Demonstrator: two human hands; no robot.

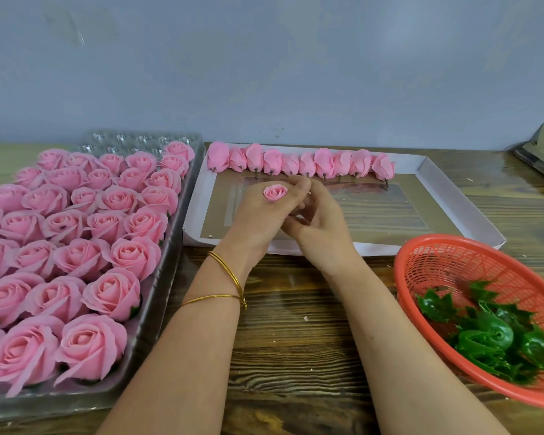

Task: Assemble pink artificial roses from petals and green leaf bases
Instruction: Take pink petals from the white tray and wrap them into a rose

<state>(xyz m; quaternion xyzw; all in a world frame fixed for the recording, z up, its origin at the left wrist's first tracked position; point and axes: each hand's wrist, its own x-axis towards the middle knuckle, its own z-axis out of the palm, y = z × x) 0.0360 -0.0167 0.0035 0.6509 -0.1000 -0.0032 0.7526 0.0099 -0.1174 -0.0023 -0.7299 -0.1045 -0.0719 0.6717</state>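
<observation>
Table (296, 309): wooden; all else is laid on it.
Rose tray (167, 271): clear plastic, at the left, nearly filled with finished roses (117, 215); a few far cells are seen unfilled.
White tray (453, 196): shallow, set in the middle, behind the hands.
Basket (453, 262): red mesh, at the right, tilted toward the viewer.
Bud row (305, 163): pink buds are lined along the white tray's far edge, stems toward the viewer.
Leaf bases (490, 334): green, glossy, heaped in the basket's near side.
Left hand (261, 215): curled, with the bud held at thumb and forefinger above the white tray.
Right hand (322, 227): fingers are bent in against the left hand; whether anything is gripped cannot be told.
Bud (275, 192): small, rolled, face up; its underside is hidden.
Handling: the bud is judged very light, soft and easily crushed or unrolled; it is best pinched low, at the base or stem, with the petal edges spared. The leaf bases are judged stiffer and springy.
</observation>
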